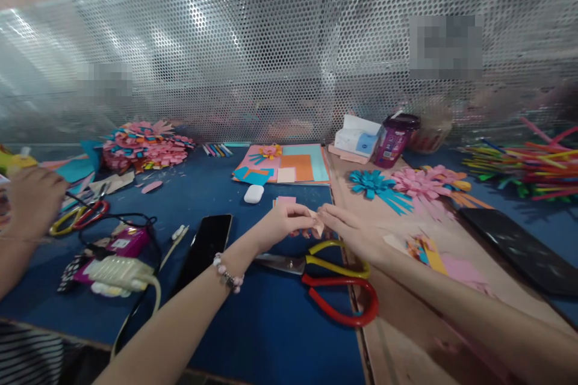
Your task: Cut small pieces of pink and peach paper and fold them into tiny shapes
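The left hand (289,216) partly hides the paper (319,230); the left forearm (192,301) covers some phone (211,234); sticks (537,169) at far right are cut off; a mesh patch (445,47) is blurred.

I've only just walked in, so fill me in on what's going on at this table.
A person is handling a small piece of pale paper, pinched in the left hand, with the fingers of the right hand against it. Scissors with yellow and red handles lie nearer the person. Paper sheets sit beyond the hands, with a blue flower and a pink flower to the right. Another person's hand shows at far left.
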### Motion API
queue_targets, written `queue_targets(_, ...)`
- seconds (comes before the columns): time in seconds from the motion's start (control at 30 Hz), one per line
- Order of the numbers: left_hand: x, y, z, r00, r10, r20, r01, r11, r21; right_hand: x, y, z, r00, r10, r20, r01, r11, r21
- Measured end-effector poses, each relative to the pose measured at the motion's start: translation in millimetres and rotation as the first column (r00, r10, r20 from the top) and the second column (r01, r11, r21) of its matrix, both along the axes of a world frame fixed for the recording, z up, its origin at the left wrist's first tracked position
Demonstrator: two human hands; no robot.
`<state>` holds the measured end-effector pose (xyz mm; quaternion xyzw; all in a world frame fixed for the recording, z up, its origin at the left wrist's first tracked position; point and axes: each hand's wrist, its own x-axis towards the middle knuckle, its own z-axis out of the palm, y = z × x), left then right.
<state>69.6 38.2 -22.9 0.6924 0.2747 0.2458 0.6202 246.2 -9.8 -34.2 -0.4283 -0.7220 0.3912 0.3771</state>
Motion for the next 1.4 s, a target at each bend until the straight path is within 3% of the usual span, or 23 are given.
queue_targets(0.07, -0.4, -0.2, 1.3, 1.000, 0.002, -0.008, -0.002, 1.000, 0.008, 0.9, 0.3, -1.1, 0.998, 0.017, -0.068, -0.020, 0.999, -0.043)
queue_targets(0.23, -2.1, -0.1, 0.7, 0.998, 0.025, -0.050, -0.024, 0.999, 0.032, -1.5, 1.3, -0.9, 1.000, 0.026, -0.005, -0.026, 0.999, -0.033)
queue_targets(0.37, -3.0, -0.5, 0.5, 0.997, 0.022, -0.080, -0.022, 1.000, 0.011, -8.4, -2.8, 3.2, 0.997, 0.016, -0.078, -0.022, 0.997, -0.068)
queue_targets(0.53, -9.4, 4.1, 11.0, 0.991, 0.016, -0.134, -0.010, 0.999, 0.043, -14.3, -4.6, 7.1, 0.992, -0.039, -0.123, 0.026, 0.995, -0.100)
queue_targets(0.73, -42.1, 32.7, 22.0, 0.937, 0.186, -0.297, -0.119, 0.966, 0.228, -6.8, 10.0, -7.0, 0.983, -0.136, -0.124, 0.128, 0.989, -0.071)
queue_targets(0.83, -62.9, 48.4, 18.0, 0.874, 0.133, -0.467, -0.029, 0.974, 0.223, -1.3, 16.6, -16.2, 0.974, -0.210, -0.085, 0.204, 0.976, -0.071)
queue_targets(0.93, -76.5, 57.6, 11.9, 0.774, 0.001, -0.633, 0.111, 0.984, 0.137, -0.3, 25.3, -21.6, 0.970, -0.235, 0.063, 0.231, 0.971, 0.062)
queue_targets(1.0, -80.7, 59.7, 9.0, 0.725, 0.008, -0.689, 0.113, 0.985, 0.130, -4.3, 34.2, -23.2, 0.944, -0.251, 0.215, 0.193, 0.946, 0.259)
queue_targets(1.1, -82.9, 59.6, 6.9, 0.706, 0.061, -0.705, 0.098, 0.978, 0.183, -17.2, 50.6, -25.2, 0.855, -0.327, 0.403, 0.093, 0.861, 0.501)
queue_targets(1.17, -83.7, 59.1, 6.8, 0.690, 0.107, -0.716, 0.076, 0.973, 0.218, -27.4, 60.3, -27.5, 0.781, -0.384, 0.493, 0.061, 0.833, 0.550)
queue_targets(1.27, -85.1, 58.6, 8.2, 0.663, 0.163, -0.731, 0.038, 0.968, 0.250, -38.9, 68.4, -31.9, 0.686, -0.410, 0.601, 0.035, 0.844, 0.536)
queue_targets(1.4, -83.7, 57.8, 10.3, 0.636, 0.317, -0.703, -0.049, 0.926, 0.373, -42.9, 68.5, -36.0, 0.650, -0.418, 0.634, 0.038, 0.851, 0.523)
